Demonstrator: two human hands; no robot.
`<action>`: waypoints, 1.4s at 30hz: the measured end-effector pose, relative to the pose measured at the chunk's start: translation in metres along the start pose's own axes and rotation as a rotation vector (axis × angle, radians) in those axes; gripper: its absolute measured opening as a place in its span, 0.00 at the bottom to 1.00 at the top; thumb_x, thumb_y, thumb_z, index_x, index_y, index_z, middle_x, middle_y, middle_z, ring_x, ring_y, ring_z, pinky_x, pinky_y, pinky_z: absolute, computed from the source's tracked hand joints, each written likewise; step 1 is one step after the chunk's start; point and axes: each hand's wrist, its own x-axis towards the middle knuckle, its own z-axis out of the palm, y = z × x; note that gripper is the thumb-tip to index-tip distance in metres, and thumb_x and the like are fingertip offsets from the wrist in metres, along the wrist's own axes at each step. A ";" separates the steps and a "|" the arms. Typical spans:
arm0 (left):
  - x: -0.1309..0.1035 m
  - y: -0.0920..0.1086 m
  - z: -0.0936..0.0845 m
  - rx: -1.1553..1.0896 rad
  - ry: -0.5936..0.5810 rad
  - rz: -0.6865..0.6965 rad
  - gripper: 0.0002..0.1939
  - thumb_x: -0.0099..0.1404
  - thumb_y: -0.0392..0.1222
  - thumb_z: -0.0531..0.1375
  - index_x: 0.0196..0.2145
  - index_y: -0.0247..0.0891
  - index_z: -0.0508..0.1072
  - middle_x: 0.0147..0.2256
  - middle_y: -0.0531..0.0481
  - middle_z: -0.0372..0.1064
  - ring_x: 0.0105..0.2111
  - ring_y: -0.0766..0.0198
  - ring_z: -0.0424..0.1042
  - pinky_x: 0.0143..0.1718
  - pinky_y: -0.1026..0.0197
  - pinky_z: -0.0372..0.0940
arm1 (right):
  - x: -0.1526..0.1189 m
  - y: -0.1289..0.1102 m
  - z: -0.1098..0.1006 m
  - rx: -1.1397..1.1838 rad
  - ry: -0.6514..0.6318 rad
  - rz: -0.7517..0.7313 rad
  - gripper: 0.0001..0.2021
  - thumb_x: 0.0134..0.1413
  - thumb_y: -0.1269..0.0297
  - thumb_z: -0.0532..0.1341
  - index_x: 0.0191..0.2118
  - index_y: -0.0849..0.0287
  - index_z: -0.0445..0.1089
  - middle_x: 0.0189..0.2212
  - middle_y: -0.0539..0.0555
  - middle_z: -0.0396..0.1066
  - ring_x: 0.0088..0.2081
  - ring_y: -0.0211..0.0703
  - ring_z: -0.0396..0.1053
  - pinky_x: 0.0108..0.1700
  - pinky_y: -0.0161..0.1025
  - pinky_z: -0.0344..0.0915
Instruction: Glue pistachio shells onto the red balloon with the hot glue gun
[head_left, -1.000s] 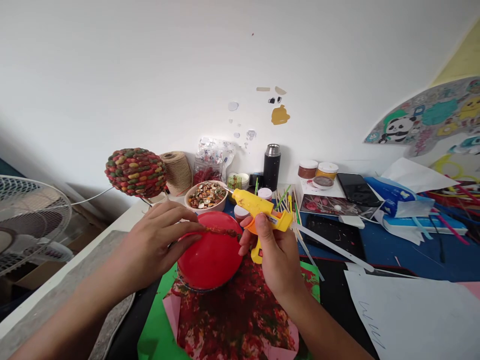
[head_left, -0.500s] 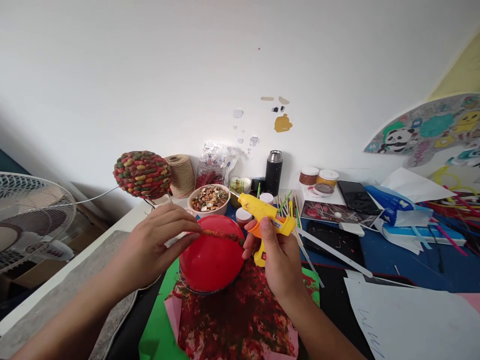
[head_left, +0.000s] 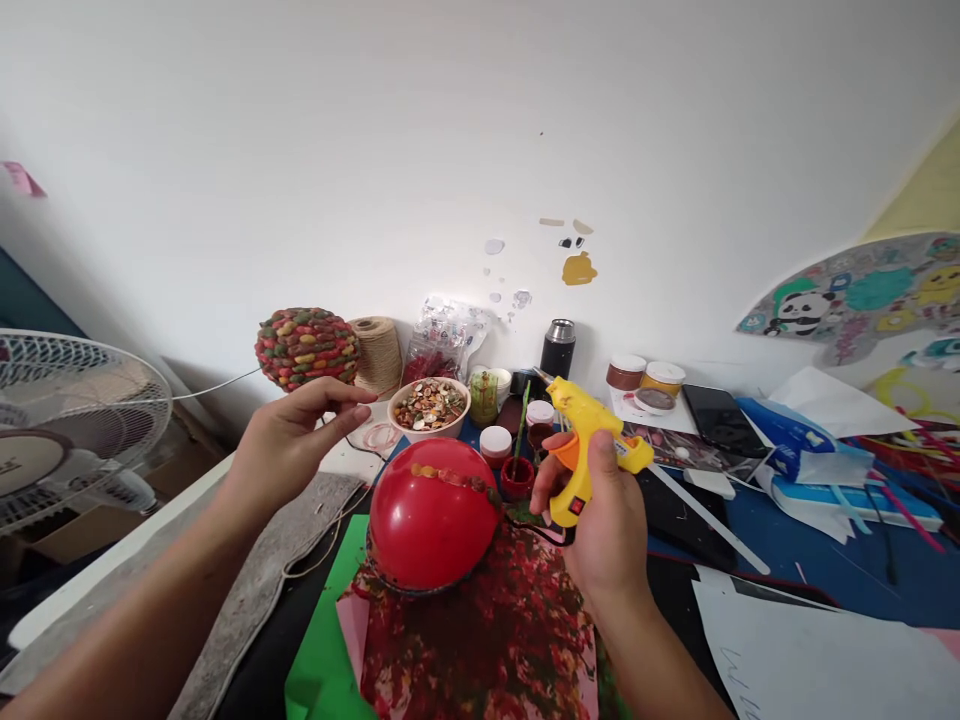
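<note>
A shiny red balloon (head_left: 427,530) rests on a dark-rimmed holder in the middle. Across its upper side runs a row of painted shells (head_left: 450,478), orange at the left and darker red to green at the right. My right hand (head_left: 600,510) is wrapped round a yellow glue gun (head_left: 581,410), whose nozzle points up and left. Up and left of the balloon, my left hand (head_left: 300,435) hangs in the air with thumb and fingertips close together; whether something tiny is between them cannot be made out.
Behind the balloon stand a bowl of shells (head_left: 429,407), a twine spool (head_left: 377,355), a shell-covered ball (head_left: 307,348), paint jars (head_left: 496,442) and a black flask (head_left: 558,348). A fan (head_left: 75,420) is at the left. Red-stained paper (head_left: 480,630) lies in front.
My left hand has left the shell row and risen up and left. My right hand has moved the glue gun right, away from the balloon. The view has shifted slightly.
</note>
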 end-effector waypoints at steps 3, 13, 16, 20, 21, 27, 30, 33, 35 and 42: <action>-0.008 0.017 0.005 0.008 -0.020 0.031 0.14 0.79 0.54 0.66 0.44 0.43 0.85 0.40 0.48 0.87 0.40 0.55 0.84 0.41 0.59 0.77 | -0.003 0.002 0.000 -0.008 -0.061 0.021 0.35 0.62 0.24 0.68 0.37 0.58 0.78 0.18 0.48 0.72 0.15 0.40 0.68 0.15 0.33 0.55; -0.044 0.120 0.063 -0.140 -0.365 0.523 0.20 0.80 0.36 0.65 0.66 0.38 0.76 0.72 0.35 0.73 0.71 0.51 0.74 0.73 0.46 0.70 | -0.008 0.004 -0.002 0.010 -0.009 0.029 0.34 0.59 0.24 0.70 0.37 0.56 0.82 0.31 0.57 0.85 0.32 0.54 0.83 0.30 0.42 0.76; -0.046 0.123 0.078 -0.171 -0.394 0.527 0.24 0.78 0.35 0.65 0.69 0.39 0.75 0.72 0.35 0.74 0.74 0.49 0.71 0.74 0.42 0.70 | -0.002 0.003 -0.006 0.009 0.030 0.004 0.34 0.61 0.24 0.68 0.37 0.56 0.83 0.32 0.56 0.84 0.34 0.53 0.83 0.35 0.43 0.78; -0.048 0.120 0.084 -0.164 -0.373 0.497 0.26 0.77 0.33 0.64 0.70 0.41 0.73 0.73 0.34 0.71 0.74 0.46 0.70 0.75 0.37 0.68 | -0.001 0.002 -0.007 0.037 0.038 -0.003 0.33 0.63 0.25 0.67 0.39 0.55 0.83 0.35 0.56 0.85 0.37 0.54 0.84 0.37 0.43 0.78; -0.049 0.120 0.083 -0.161 -0.355 0.498 0.26 0.77 0.32 0.63 0.70 0.41 0.73 0.73 0.34 0.72 0.74 0.47 0.70 0.75 0.37 0.67 | -0.002 0.002 -0.007 0.044 0.028 -0.002 0.33 0.63 0.25 0.67 0.39 0.55 0.84 0.35 0.57 0.86 0.37 0.54 0.84 0.36 0.44 0.78; -0.048 0.121 0.076 -0.174 -0.247 0.471 0.21 0.78 0.31 0.63 0.65 0.42 0.74 0.76 0.35 0.68 0.74 0.48 0.71 0.73 0.39 0.71 | -0.007 0.001 -0.002 0.081 -0.021 0.037 0.33 0.62 0.25 0.69 0.39 0.56 0.85 0.32 0.59 0.85 0.39 0.60 0.86 0.38 0.47 0.81; -0.050 0.120 0.080 -0.190 -0.301 0.465 0.22 0.77 0.32 0.63 0.66 0.42 0.75 0.76 0.35 0.66 0.75 0.47 0.69 0.74 0.38 0.69 | -0.007 0.000 -0.001 0.043 -0.016 -0.004 0.34 0.61 0.25 0.69 0.39 0.55 0.87 0.39 0.60 0.88 0.46 0.61 0.86 0.47 0.50 0.82; -0.055 0.120 0.089 -0.223 -0.314 0.423 0.23 0.76 0.31 0.64 0.66 0.43 0.76 0.77 0.37 0.66 0.76 0.46 0.67 0.76 0.35 0.66 | -0.005 -0.002 -0.002 0.005 -0.017 -0.002 0.36 0.60 0.22 0.68 0.38 0.56 0.87 0.41 0.61 0.88 0.47 0.62 0.86 0.49 0.51 0.82; -0.060 0.121 0.097 -0.243 -0.318 0.395 0.24 0.76 0.32 0.64 0.66 0.44 0.76 0.76 0.38 0.67 0.77 0.45 0.65 0.76 0.33 0.65 | -0.005 -0.003 -0.002 -0.038 0.001 -0.002 0.37 0.58 0.21 0.67 0.37 0.56 0.87 0.40 0.62 0.88 0.45 0.62 0.86 0.47 0.51 0.82; -0.079 0.130 0.117 -0.303 -0.271 0.371 0.32 0.75 0.35 0.67 0.72 0.44 0.67 0.75 0.33 0.67 0.80 0.42 0.59 0.76 0.31 0.64 | -0.003 -0.003 -0.002 -0.070 0.051 -0.069 0.37 0.62 0.22 0.65 0.33 0.56 0.85 0.32 0.59 0.85 0.36 0.55 0.83 0.39 0.45 0.78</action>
